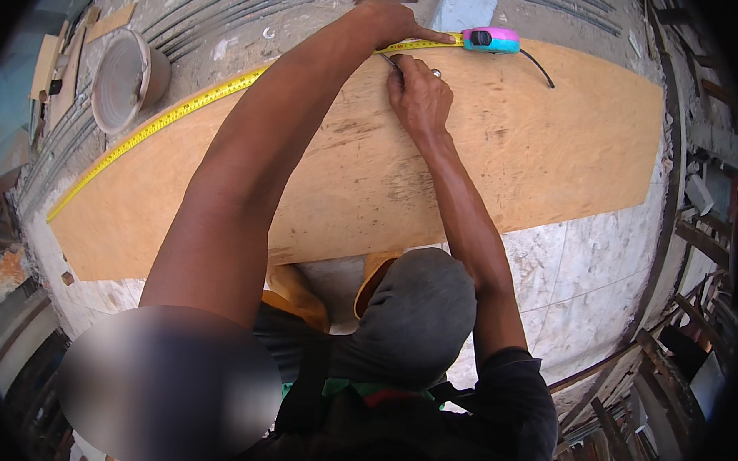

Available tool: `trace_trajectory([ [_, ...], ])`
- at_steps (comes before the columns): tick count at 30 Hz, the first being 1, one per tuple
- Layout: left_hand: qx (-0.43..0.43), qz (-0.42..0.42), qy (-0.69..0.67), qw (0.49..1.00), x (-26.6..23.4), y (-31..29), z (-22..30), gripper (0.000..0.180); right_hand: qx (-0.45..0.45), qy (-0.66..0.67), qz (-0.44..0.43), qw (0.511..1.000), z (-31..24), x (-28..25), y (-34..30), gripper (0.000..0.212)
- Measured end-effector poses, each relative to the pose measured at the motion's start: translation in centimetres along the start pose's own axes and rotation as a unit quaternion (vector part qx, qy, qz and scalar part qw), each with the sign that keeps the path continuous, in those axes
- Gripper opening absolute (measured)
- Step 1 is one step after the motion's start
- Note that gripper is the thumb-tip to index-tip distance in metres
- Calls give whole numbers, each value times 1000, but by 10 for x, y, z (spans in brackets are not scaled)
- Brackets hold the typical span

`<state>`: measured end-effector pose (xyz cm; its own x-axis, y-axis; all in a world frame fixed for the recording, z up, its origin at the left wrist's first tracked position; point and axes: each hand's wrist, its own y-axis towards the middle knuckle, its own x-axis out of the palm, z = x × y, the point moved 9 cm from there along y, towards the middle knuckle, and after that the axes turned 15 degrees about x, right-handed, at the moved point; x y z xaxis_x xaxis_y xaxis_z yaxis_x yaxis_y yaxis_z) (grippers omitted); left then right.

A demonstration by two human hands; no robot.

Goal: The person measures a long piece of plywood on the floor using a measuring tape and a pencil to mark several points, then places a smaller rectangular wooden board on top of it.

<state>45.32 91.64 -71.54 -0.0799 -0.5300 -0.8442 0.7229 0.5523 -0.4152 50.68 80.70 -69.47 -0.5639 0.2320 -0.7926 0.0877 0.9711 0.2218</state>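
Observation:
A plywood sheet point(548, 148) lies in front of me. The yellow blade of a tape measure point(179, 114) runs along its far edge from the left corner to the pink and turquoise case point(492, 40), which has a black strap. My left hand point(390, 25) reaches across to that edge and holds the blade down, one finger stretched along it towards the case; its other fingers are partly hidden. Just nearer, my right hand point(422, 95) is closed round a thin dark marking tool point(388, 60), its tip by the blade. Its exact kind is unclear.
A round plastic bucket point(125, 82) lies tipped beyond the board on the left. Long metal rods point(230, 10) and a pale blue block point(466, 6) lie past the far edge. Tiled floor point(576, 266) shows on the near side, with piled scrap wood point(702, 244) at the right.

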Motion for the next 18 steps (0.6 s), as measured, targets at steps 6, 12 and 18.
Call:
trace_trajectory([
  [6, 18, -26, 60, 998, 4, 2, 5, 45, 9, 59, 46, 997, 5, -1, 0, 16],
  [12, 64, -25, 195, 978, -2, 0, 20, 82, -6, 64, 45, 997, 3, 0, 0, 12],
  [18, 60, -42, 188, 979, 1, 3, 17, 101, -8, 44, 27, 999, -2, 4, 6, 12],
])
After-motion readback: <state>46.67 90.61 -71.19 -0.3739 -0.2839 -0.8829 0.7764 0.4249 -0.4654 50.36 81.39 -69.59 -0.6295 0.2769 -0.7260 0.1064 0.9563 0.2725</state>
